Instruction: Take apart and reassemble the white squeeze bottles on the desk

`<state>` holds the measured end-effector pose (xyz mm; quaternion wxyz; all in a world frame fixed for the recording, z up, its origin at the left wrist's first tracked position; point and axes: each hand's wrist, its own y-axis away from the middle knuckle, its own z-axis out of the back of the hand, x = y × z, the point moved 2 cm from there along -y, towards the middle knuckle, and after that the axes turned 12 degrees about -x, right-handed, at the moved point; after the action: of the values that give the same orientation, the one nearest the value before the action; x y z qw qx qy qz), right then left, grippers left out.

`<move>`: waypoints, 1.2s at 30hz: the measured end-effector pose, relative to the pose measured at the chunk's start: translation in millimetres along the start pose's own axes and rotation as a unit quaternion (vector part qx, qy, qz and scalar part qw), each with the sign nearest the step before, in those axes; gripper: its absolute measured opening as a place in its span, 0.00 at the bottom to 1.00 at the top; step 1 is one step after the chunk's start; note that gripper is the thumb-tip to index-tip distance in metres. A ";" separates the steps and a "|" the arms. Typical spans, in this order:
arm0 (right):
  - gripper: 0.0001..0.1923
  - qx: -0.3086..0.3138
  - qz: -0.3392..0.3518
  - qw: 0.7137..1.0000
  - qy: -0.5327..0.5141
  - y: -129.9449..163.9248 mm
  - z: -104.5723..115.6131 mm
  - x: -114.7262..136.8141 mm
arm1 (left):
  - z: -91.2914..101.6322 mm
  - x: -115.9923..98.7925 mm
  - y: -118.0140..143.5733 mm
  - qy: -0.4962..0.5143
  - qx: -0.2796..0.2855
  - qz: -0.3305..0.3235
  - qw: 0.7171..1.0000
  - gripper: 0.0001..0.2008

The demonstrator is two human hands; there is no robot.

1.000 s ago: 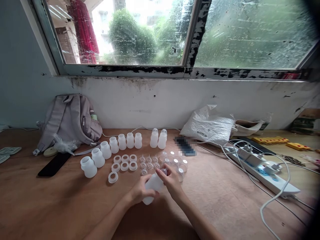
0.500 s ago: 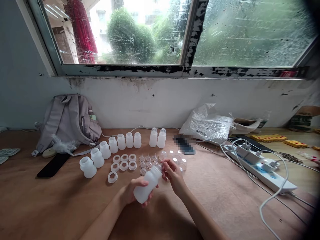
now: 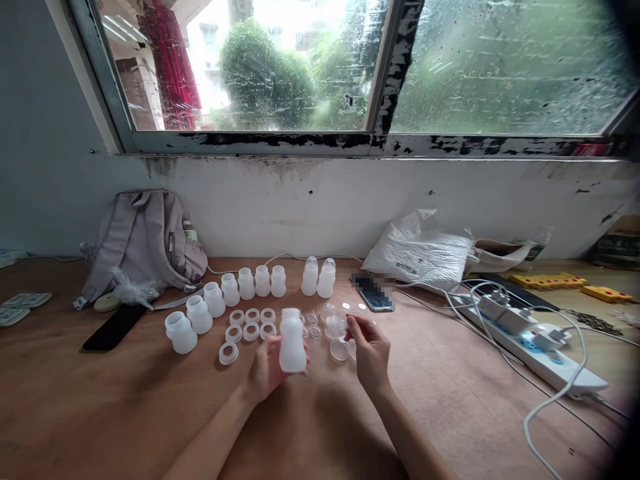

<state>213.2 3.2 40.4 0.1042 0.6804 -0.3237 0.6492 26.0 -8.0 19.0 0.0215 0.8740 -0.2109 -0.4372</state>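
My left hand (image 3: 265,373) holds a white plastic bottle (image 3: 292,340) upright above the wooden table (image 3: 100,400). My right hand (image 3: 371,348) pinches a small clear cap (image 3: 336,325) just right of the bottle's top. Behind them lie rows of white rings (image 3: 251,325), small clear nipples (image 3: 313,325) and clear caps (image 3: 339,351). A curved row of open white bottles (image 3: 215,300) stands to the left. Two capped bottles (image 3: 318,277) stand farther back.
A grey backpack (image 3: 143,240) leans on the wall at left, with a black phone (image 3: 113,327) in front of it. Another phone (image 3: 375,293), a white plastic bag (image 3: 425,253), a power strip (image 3: 530,343) with cables and yellow blocks (image 3: 550,281) lie to the right.
The left hand has raised the bottle from a tilt to upright. The right hand has come off the bottle's neck and now holds a clear cap beside it.
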 end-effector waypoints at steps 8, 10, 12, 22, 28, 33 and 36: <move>0.10 0.237 0.239 0.925 0.177 47.7 -23.7 -11.8 | 15.8 -26.3 -4.6 -0.072 -0.256 -0.289 0.920 0.15; 0.10 0.274 0.262 0.902 0.208 59.4 -28.9 -17.9 | 17.0 -29.3 -2.4 -0.109 -0.281 -0.323 0.897 0.14; 0.08 0.278 0.260 0.899 0.215 63.5 -30.8 -20.4 | 15.9 -31.2 0.4 -0.146 -0.283 -0.355 0.879 0.13; 0.11 0.223 0.237 0.928 0.182 28.0 -34.3 19.4 | 5.2 -26.2 9.8 -0.412 -0.135 -0.419 0.798 0.17; 0.09 0.232 0.303 0.875 0.298 -7.5 -49.8 33.9 | 9.4 -28.5 7.9 -0.420 -0.163 -0.439 0.778 0.25; 0.07 0.199 0.329 0.821 0.423 -48.3 -82.3 28.8 | 10.9 -31.6 10.8 -0.537 -0.043 -0.375 0.755 0.14; 0.07 0.215 0.322 0.802 0.455 -62.3 -104.5 13.4 | 9.8 -27.8 13.2 -0.624 0.020 -0.356 0.696 0.16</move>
<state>163.1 105.7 84.7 -0.1247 0.1685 -0.2915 0.9333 -0.9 -7.8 36.9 -0.2897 0.4106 0.1421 -0.8528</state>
